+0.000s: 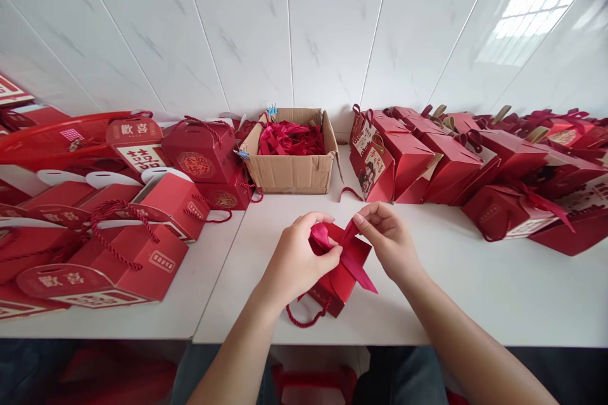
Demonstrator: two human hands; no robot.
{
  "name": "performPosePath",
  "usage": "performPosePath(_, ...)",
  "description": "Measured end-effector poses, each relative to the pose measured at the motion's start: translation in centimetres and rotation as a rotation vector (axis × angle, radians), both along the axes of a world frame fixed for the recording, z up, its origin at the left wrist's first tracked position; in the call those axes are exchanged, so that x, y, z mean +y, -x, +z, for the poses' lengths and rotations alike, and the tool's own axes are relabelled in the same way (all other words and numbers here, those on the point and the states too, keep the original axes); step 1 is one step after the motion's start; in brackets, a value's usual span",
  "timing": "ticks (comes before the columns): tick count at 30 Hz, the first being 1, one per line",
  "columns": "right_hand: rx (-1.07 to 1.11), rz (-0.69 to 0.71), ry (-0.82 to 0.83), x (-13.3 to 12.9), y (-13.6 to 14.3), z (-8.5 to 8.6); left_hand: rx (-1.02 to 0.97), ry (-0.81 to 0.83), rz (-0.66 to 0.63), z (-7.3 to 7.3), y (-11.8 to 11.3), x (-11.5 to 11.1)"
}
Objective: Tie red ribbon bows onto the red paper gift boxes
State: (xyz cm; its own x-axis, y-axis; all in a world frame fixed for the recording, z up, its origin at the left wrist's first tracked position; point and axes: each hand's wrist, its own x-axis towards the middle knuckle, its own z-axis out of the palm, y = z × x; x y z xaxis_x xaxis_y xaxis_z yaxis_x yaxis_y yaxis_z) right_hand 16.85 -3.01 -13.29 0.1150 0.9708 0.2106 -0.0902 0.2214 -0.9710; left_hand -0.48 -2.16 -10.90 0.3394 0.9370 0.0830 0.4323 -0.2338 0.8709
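A small red gift box (336, 288) stands on the white table between my hands, with a twisted red cord handle (308, 323) hanging at its near side. A crimson ribbon (358, 271) lies over its top, one tail trailing to the right. My left hand (304, 259) is closed on the ribbon at the box's left side, thumb and fingers pinching a loop. On the right, my right hand (387, 237) pinches another part of the same ribbon between thumb and forefinger, just above the box's far corner.
A cardboard box (289, 172) of loose crimson ribbons sits beyond my hands. Red gift boxes (137, 259) with cord handles and a red basket (47, 136) are at left. Rows of red boxes (451, 168) fill the back right. A tiled wall (332, 38) stands behind.
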Motion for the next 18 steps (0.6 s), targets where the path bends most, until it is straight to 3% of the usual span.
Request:
performPosePath(4, 0.03, 0.076, 0.032, 0.3, -0.4, 0.2, -0.056, 0.001, -0.002, 0.6, 0.4, 0.2)
performPosePath(9, 0.066, 0.073, 0.026, 0.3, -0.4, 0.2, -0.129, 0.081, 0.032, 1.6, 1.7, 0.7)
performPosePath(18, 0.061, -0.144, 0.02, 0.7, -1.1, -0.3, -0.232, -0.083, 0.244, 1.1, 3.0, 2.3)
